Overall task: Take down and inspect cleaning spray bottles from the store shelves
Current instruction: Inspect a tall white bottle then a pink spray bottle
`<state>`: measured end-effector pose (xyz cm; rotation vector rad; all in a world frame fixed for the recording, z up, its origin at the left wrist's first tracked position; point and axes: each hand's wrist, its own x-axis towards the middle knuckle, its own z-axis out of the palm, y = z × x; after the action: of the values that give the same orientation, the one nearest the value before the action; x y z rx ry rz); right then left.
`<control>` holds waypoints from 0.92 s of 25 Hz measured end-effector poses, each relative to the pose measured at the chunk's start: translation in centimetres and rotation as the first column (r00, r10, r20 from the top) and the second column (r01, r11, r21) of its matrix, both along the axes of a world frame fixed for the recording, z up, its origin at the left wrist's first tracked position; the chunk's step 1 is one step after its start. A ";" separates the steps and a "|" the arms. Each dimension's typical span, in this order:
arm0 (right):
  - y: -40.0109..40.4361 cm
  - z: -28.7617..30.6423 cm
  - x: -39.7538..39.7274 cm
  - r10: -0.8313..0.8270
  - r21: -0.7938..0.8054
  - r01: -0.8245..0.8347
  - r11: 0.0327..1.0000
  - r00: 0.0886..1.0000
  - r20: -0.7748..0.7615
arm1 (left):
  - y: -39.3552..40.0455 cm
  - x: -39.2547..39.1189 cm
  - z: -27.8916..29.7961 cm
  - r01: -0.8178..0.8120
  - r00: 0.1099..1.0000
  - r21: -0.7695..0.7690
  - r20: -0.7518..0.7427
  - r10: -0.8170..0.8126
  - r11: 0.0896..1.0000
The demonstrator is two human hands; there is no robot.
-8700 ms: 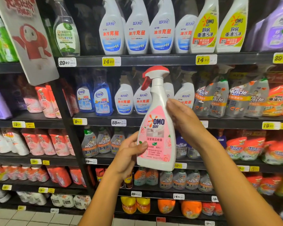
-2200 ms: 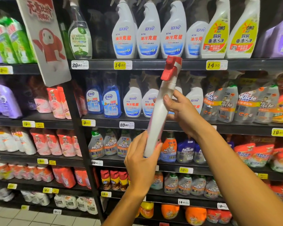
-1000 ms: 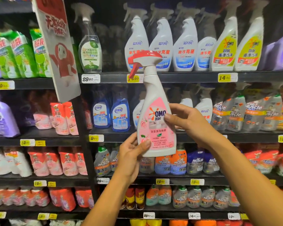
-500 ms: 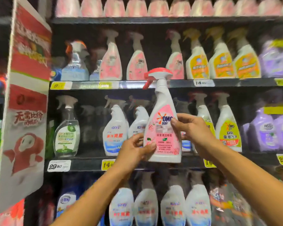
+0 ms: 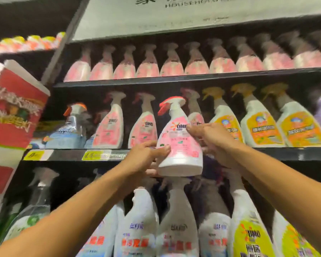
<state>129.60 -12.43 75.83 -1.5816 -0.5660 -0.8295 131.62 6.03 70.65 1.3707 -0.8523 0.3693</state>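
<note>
pink spray bottle (image 5: 178, 143) sits upright between your hands at shelf (image 5: 285, 153) height. your left hand (image 5: 146, 156) grips its lower side; your right hand (image 5: 214, 140) pinches its label edge.

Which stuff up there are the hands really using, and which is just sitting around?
In use:
- pink OMO spray bottle, held up at the shelf
- left hand, gripping its lower side
- right hand, gripping its other side

Just sitting:
- yellow spray bottles
- red promo sign
- price tags
</note>
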 end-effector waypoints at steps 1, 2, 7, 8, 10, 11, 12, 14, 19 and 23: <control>-0.1 1.1 0.7 -0.009 -0.010 0.009 1.000 1.000 -0.007 | -0.1 0.3 1.0 -0.015 1.000 0.019 0.002 0.015 1.000; -0.2 2.1 1.4 -0.021 -0.023 0.021 1.000 1.000 -0.011 | -0.2 0.6 2.0 -0.033 0.999 0.040 0.004 0.033 0.999; 0.2 6.3 3.6 -0.063 -0.059 0.064 0.996 0.998 0.013 | 0.6 2.1 7.1 -0.160 0.984 0.118 0.095 0.149 0.980; 0.4 7.1 3.9 -0.077 -0.057 0.078 0.995 0.997 0.015 | 0.8 2.4 8.0 -0.181 0.979 0.129 0.115 0.166 0.975; 0.7 8.3 4.2 -0.110 -0.066 0.110 0.992 0.994 0.006 | 0.8 3.2 9.7 -0.229 0.967 0.155 0.147 0.207 0.961; 0.9 8.7 4.3 -0.128 -0.072 0.128 0.989 0.992 -0.003 | 0.7 3.6 10.3 -0.256 0.960 0.169 0.161 0.230 0.952; 1.2 9.1 4.6 -0.145 -0.077 0.143 0.987 0.989 -0.011 | 0.8 4.0 10.8 -0.277 0.954 0.185 0.172 0.246 0.943; 1.6 9.3 5.3 -0.194 -0.101 0.191 0.976 0.981 -0.020 | 1.0 5.0 11.1 -0.286 0.953 0.240 0.175 0.249 0.928; 2.5 8.8 7.3 -0.233 -0.122 0.225 0.967 0.970 -0.062 | 2.3 6.9 10.4 -0.273 0.956 0.290 0.192 0.223 0.917; 2.7 8.8 7.6 -0.230 -0.096 0.224 0.970 0.972 -0.055 | 2.6 7.3 10.6 -0.263 0.953 0.294 0.229 0.200 0.919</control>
<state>137.17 -9.75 84.61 -1.7722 -0.3829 -0.9287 138.93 8.62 81.22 1.7705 -0.9410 0.5750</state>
